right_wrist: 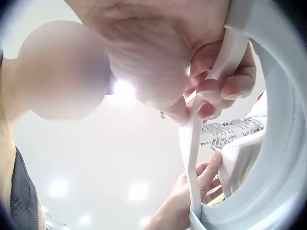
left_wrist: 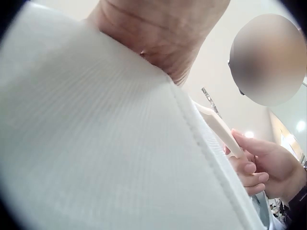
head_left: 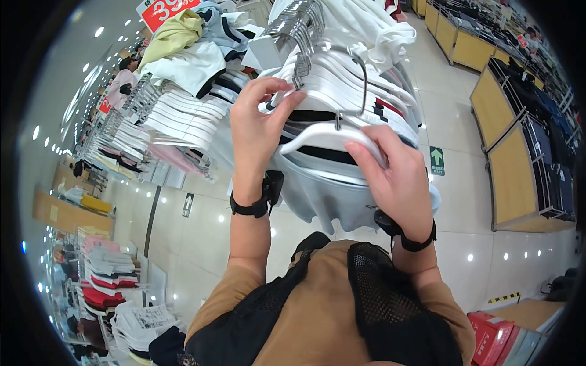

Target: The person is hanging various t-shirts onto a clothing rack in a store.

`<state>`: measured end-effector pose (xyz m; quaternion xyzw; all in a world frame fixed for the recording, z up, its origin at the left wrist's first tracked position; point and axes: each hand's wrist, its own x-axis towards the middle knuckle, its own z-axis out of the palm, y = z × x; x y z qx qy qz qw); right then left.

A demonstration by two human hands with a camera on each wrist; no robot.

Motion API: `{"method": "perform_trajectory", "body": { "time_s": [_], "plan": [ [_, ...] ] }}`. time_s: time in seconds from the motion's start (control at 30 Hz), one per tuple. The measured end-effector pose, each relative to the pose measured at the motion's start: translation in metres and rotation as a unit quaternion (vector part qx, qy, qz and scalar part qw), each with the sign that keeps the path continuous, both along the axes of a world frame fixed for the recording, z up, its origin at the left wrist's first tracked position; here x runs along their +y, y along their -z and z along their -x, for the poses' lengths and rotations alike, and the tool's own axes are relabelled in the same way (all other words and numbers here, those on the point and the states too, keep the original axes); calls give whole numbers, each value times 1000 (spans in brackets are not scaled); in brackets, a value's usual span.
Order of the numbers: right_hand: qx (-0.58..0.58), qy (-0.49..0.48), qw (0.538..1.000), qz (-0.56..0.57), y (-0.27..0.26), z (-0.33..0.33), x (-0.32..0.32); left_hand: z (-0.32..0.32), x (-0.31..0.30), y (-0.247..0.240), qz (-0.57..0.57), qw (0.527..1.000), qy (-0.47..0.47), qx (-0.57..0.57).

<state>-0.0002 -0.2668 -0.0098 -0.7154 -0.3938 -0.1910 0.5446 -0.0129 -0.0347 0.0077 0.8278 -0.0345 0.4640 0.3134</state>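
My right hand (head_left: pixel 400 177) grips one shoulder of a white hanger (head_left: pixel 314 134), thumb on top and fingers curled beneath. A pale blue-grey shirt (head_left: pixel 329 198) hangs from this hanger, and its round collar (right_wrist: pixel 283 129) frames the right wrist view. The hanger's metal hook (head_left: pixel 365 79) stands up toward the rail. At the row behind, my left hand (head_left: pixel 256 125) pinches another white hanger (head_left: pixel 323 100) near its hook with thumb and forefinger. Pale ribbed cloth (left_wrist: pixel 96 129) fills much of the left wrist view.
Bunched metal hooks (head_left: pixel 299 27) crowd the rail ahead, with white garments (head_left: pixel 372 30) draped over it. More hung clothes (head_left: pixel 183 119) line the left, under a red price sign (head_left: pixel 168 12). Wooden display units (head_left: pixel 506 146) stand to the right across the tiled floor (head_left: pixel 452 201).
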Motion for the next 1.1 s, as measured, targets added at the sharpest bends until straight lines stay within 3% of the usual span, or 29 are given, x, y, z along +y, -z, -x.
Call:
{"method": "perform_trajectory", "body": {
  "time_s": [0.2, 0.27, 0.33, 0.53, 0.73, 0.9, 1.03, 1.1],
  "plan": [
    [-34, 0, 999, 4, -21, -16, 21, 10, 2, -8, 39, 998, 31, 42],
    [-7, 0, 999, 40, -28, -18, 26, 20, -3, -12, 142, 985, 45, 84],
    [-8, -12, 999, 30, -27, -22, 35, 31, -6, -12, 161, 979, 51, 118],
    [0, -20, 999, 46, -28, -24, 45, 38, -20, -1, 37, 997, 15, 59],
    [-42, -29, 998, 46, -15, -27, 53, 42, -29, 10, 29, 997, -27, 59],
    [-84, 19, 993, 81, -8, -18, 54, 39, -24, 23, 25, 999, -10, 37],
    [-30, 22, 988, 149, -13, -9, 34, 38, -25, 25, 18, 1000, 3, 22],
    [-122, 14, 977, 171, -15, -7, 8, 38, -23, 26, 10, 1000, -1, 27]
  ]
}}
